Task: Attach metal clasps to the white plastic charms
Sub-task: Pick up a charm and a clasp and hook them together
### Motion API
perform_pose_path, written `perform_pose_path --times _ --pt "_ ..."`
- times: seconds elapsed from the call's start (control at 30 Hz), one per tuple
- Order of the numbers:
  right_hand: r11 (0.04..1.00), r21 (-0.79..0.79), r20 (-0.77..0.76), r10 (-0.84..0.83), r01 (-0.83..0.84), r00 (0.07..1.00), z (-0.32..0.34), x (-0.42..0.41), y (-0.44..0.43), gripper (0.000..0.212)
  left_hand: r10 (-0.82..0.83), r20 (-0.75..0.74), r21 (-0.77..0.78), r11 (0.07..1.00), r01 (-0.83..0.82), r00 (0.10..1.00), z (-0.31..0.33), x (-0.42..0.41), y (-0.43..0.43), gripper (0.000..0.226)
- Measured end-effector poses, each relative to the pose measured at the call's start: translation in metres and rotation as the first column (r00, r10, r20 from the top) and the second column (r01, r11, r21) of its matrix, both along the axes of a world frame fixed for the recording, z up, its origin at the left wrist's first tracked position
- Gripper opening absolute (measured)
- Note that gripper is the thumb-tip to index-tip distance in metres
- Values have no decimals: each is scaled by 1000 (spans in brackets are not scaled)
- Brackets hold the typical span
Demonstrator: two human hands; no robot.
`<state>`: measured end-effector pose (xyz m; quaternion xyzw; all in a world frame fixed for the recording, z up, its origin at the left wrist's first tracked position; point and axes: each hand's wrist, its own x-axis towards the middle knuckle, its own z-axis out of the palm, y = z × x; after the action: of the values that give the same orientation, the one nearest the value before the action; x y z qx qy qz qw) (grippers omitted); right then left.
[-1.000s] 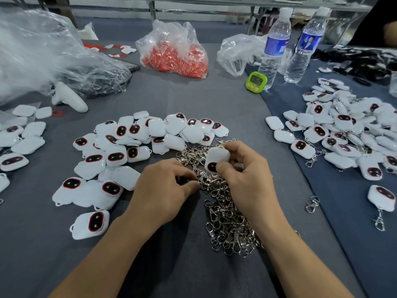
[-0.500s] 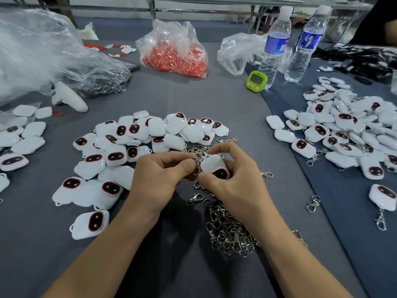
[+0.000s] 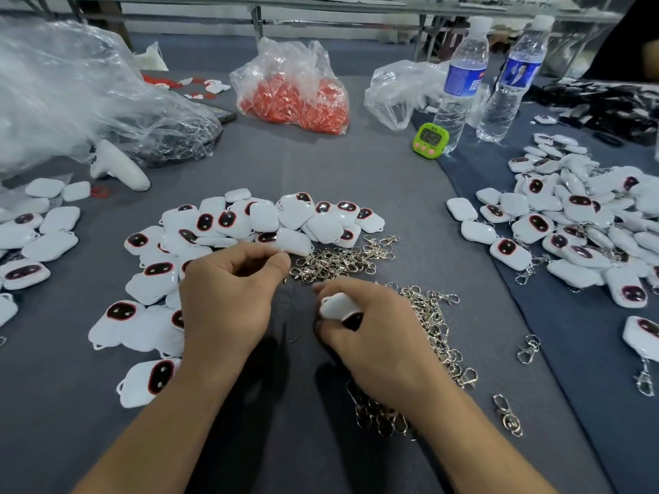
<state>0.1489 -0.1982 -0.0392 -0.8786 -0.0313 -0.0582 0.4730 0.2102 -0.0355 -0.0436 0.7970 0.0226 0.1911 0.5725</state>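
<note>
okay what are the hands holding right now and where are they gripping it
The right hand grips a white charm around its body. The left hand pinches its thumb and forefinger together, perhaps on a clasp; too small to tell.

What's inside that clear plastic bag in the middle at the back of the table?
The clear bag holds a heap of small orange-red pieces, seen through the plastic. What they are is too blurred to tell, and anything underneath is hidden.

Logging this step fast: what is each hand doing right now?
Left hand: fingers pinched shut, likely on a clasp; too small to tell.
Right hand: closed around a white charm.
</note>
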Motion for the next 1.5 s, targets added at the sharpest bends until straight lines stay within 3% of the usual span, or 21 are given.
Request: perform_pose_path --times 0.13,0.3,0.4,0.97,1.13,1.23,1.33,1.4,1.5 --pt "977 148 70 -165 154 984 -3 4 -7 18 -67 11 173 983 64 998 3 -4 -4 17" --pt "963 165 116 -235 214 965 -3 4 -6 21 -342 116 423 867 265 933 3 -14 -10 14" --pt "960 163 105 -248 229 963 -3 4 -6 20 -408 114 507 808 300 906 0 -17 -12 20" --pt "950 79 122 -310 302 943 -6 4 -7 19 -442 94 471 809 351 892 -2 -20 -18 17" --pt "927 229 94 -325 298 941 -6 7 -9 11 -409 23 328 865 380 912 -3 -18 -18 19" --pt "897 376 39 -264 231 964 -5 8 -11 7 -409 -10 151 901 406 912 -2 -16 -17 21" --pt "889 395 9 -254 230 967 -4 9 -12 5 -419 10 17 908 419 908 2 -14 -17 25" --pt "912 336 36 -261 235 965 -4 8 -11 9 -402 36 68 915 399 915 2 -14 -17 24" --pt "946 182 105 -292 270 951 -5 5 -10 17 -379 119 307 893 329 918 1 -18 -16 15"
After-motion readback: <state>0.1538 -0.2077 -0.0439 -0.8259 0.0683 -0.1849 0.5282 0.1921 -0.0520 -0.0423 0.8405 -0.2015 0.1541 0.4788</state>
